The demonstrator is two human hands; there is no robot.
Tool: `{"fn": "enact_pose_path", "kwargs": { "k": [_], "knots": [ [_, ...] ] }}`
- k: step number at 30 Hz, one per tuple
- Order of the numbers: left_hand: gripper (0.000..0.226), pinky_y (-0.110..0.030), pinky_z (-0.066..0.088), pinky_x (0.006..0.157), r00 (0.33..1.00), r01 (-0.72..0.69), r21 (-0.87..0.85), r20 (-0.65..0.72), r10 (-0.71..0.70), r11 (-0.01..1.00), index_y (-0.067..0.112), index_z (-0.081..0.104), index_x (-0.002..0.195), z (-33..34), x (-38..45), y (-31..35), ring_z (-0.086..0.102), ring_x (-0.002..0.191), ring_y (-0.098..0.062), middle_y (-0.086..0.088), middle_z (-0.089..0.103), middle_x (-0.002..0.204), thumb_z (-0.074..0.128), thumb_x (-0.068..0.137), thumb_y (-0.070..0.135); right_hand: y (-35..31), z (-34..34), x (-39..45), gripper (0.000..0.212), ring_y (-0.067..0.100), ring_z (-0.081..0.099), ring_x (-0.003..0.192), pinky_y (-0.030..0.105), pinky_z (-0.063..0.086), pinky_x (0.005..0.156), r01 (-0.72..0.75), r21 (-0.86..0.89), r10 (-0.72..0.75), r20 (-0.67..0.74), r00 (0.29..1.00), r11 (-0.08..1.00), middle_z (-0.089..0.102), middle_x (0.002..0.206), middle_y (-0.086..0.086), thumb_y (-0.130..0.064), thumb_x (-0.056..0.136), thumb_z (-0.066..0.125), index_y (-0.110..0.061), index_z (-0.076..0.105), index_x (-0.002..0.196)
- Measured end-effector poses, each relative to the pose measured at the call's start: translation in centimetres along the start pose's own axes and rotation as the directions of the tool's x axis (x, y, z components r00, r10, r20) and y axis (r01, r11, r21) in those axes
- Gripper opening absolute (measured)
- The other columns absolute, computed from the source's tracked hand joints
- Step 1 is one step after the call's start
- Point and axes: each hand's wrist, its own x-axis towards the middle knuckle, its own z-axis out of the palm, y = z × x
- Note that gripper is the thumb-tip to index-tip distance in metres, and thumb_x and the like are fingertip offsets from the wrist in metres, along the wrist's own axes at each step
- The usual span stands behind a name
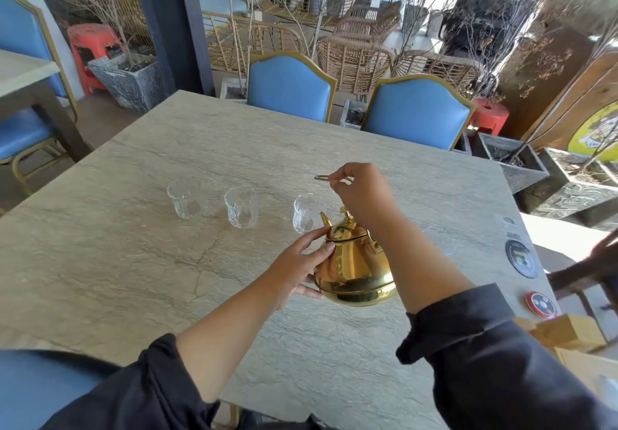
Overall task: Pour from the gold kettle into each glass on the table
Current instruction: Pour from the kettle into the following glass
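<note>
Gold kettle (pixel 356 262) sits at about five o'clock from the table's middle, its bulbous body resting on the grey stone table (pixel 174 262) and its spout aimed toward eleven o'clock. I see my left hand (pixel 299 270) cupped against the kettle's nine o'clock side: the thumb lies along the shoulder just under the lid, the fingertips touch near the spout's base, and the fingers are lightly spread around the curve of the body. My right hand (pixel 363 192) hangs above the kettle at its twelve o'clock, the fingers pressed together and pinching the thin wire handle (pixel 322 178), which pokes out of the fist toward nine o'clock.

Three clear glasses stand in a row across the table's centre. The left glass (pixel 184 201) is at ten o'clock from the kettle, the middle glass (pixel 241 207) just to its three o'clock side, and the near glass (pixel 306 213) stands right behind the spout, partly hidden by my right wrist. All three look empty. A fourth glass (pixel 434 239) shows only as a faint outline at the kettle's two o'clock, beyond my right forearm; I cannot tell what is in it.

Two blue chairs (pixel 418 112) face me at twelve o'clock across the table.
</note>
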Motion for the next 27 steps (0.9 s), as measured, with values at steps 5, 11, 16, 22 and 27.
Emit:
{"fn": "enact_pose_path", "kwargs": {
  "k": [5, 11, 16, 22, 27],
  "knots": [
    [0.047, -0.054, 0.061, 0.079, 1.0, 0.007, -0.009, -0.002, -0.007, 1.0, 0.048, 0.056, 0.131, -0.09, -0.01, -0.05, 0.068, 0.107, -0.04, -0.014, 0.063, 0.13, 0.069, 0.086, 0.045, 0.2, 0.26, 0.36, 0.017, 0.009, 0.048, 0.051, 0.022, 0.034, 0.045, -0.008, 0.001, 0.008, 0.009, 1.0, 1.0, 0.069, 0.107, 0.005, -0.013, 0.092, 0.055, -0.012, 0.07, 0.099],
    [0.049, -0.056, 0.06, 0.081, 1.0, 0.008, -0.014, -0.005, -0.008, 1.0, 0.046, 0.055, 0.133, -0.14, -0.09, -0.12, 0.069, 0.105, -0.039, -0.013, 0.063, 0.128, 0.069, 0.086, 0.044, 0.2, 0.43, 0.54, 0.016, 0.013, 0.048, 0.052, 0.023, 0.036, 0.046, -0.016, -0.006, 0.016, 0.021, 1.0, 1.0, 0.071, 0.098, 0.008, -0.013, 0.091, 0.056, -0.013, 0.071, 0.096],
    [0.048, -0.057, 0.059, 0.082, 1.0, 0.008, -0.018, 0.0, -0.008, 1.0, 0.047, 0.056, 0.132, -0.25, -0.11, -0.31, 0.071, 0.103, -0.039, -0.014, 0.063, 0.129, 0.07, 0.086, 0.044, 0.2, 0.59, 0.69, 0.017, 0.013, 0.053, 0.059, 0.023, 0.039, 0.049, -0.009, -0.027, 0.01, 0.028, 1.0, 1.0, 0.072, 0.1, 0.005, -0.014, 0.091, 0.055, -0.014, 0.071, 0.096],
    [0.047, -0.057, 0.06, 0.08, 1.0, -0.002, -0.032, 0.001, 0.002, 0.999, 0.046, 0.057, 0.131, -0.4, -0.03, -0.18, 0.071, 0.101, -0.039, -0.014, 0.064, 0.129, 0.07, 0.086, 0.043, -0.19, 0.57, 0.72, 0.017, 0.018, 0.057, 0.068, 0.028, 0.046, 0.059, -0.013, -0.022, 0.014, 0.02, 1.0, 1.0, 0.071, 0.103, 0.005, -0.014, 0.092, 0.054, -0.014, 0.071, 0.098],
    [0.048, -0.057, 0.06, 0.08, 1.0, -0.014, -0.026, -0.002, 0.014, 1.0, 0.046, 0.056, 0.133, -0.61, 0.02, -0.17, 0.071, 0.103, -0.04, -0.013, 0.064, 0.128, 0.069, 0.087, 0.042, -0.31, 0.51, 0.37, 0.018, 0.015, 0.052, 0.056, 0.024, 0.039, 0.05, -0.005, -0.003, 0.006, 0.006, 1.0, 1.0, 0.068, 0.113, 0.005, -0.014, 0.092, 0.055, -0.012, 0.07, 0.101]
  ]
}}
